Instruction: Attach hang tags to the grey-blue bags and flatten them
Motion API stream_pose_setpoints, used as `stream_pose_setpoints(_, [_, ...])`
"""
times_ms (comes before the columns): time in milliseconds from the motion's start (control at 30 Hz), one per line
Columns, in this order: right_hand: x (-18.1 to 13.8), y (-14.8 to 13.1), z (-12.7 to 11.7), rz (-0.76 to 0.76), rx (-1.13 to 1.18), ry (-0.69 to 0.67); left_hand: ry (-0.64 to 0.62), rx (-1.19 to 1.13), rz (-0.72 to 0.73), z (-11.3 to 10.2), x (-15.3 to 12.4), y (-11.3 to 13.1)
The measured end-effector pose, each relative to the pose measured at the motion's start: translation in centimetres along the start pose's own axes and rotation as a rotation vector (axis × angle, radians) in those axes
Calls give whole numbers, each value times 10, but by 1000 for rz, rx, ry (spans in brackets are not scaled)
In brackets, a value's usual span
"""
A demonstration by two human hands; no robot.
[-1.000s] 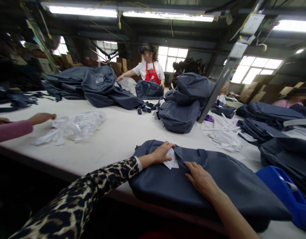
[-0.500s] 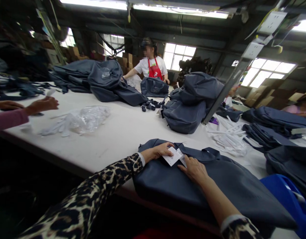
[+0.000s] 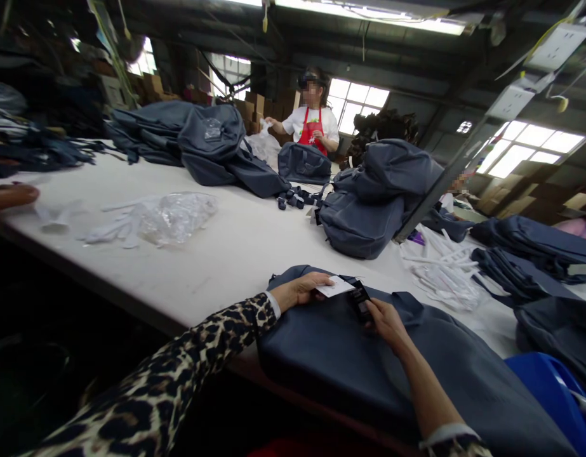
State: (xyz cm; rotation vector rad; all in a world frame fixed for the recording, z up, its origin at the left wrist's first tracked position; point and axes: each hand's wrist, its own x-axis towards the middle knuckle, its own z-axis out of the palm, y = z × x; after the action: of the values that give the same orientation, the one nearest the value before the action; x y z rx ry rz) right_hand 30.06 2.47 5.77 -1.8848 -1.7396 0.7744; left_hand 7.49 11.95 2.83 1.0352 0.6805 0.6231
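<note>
A large dark blue bag (image 3: 340,355) lies along the table edge in front of me. Above its upper edge my left hand (image 3: 305,289) pinches a white hang tag (image 3: 335,287) between thumb and fingers. My right hand (image 3: 388,322) has its fingers closed on a black hang tag (image 3: 360,299) with small print too fine to read. Both tags sit close together near the top of the bag, beside its handle (image 3: 409,306). The fingertips under the tags are partly hidden.
Stacked dark blue bags (image 3: 364,222) stand beyond mine, next to a slanted metal post (image 3: 430,190). A clear plastic bag (image 3: 178,216) and white strips lie left. A blue bin (image 3: 550,393) is at right. A co-worker in a red apron (image 3: 314,130) stands opposite; another's hand (image 3: 11,195) shows at left.
My right hand has turned its tag from a white side to a black side. The white tag in my left hand has tilted flatter. The co-worker opposite has lifted clear plastic.
</note>
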Motion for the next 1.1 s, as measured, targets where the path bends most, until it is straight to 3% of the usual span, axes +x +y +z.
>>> stream_pose_setpoints(133, [-2, 7, 12, 15, 343, -23, -32, 55, 2, 1, -3, -6])
stream_pose_setpoints(267, [-4, 4, 20, 9, 510, 11, -2, 123, 88, 11, -2, -16])
stream_pose_setpoints(467, [2, -14, 22, -58, 434, 69, 73, 176, 235, 21, -1, -15])
stream_pose_setpoints(767, [-8, -35, 26, -154, 181, 143, -111, 7, -26, 16, -3, -12])
stream_pose_setpoints(933, [-7, -21, 21, -80, 268, 150, -120, -108, -61, 13, -1, -12])
stream_pose_setpoints(1100, [-6, -8, 23, 36, 470, 185, -14, -132, 4, 14, 1, -17])
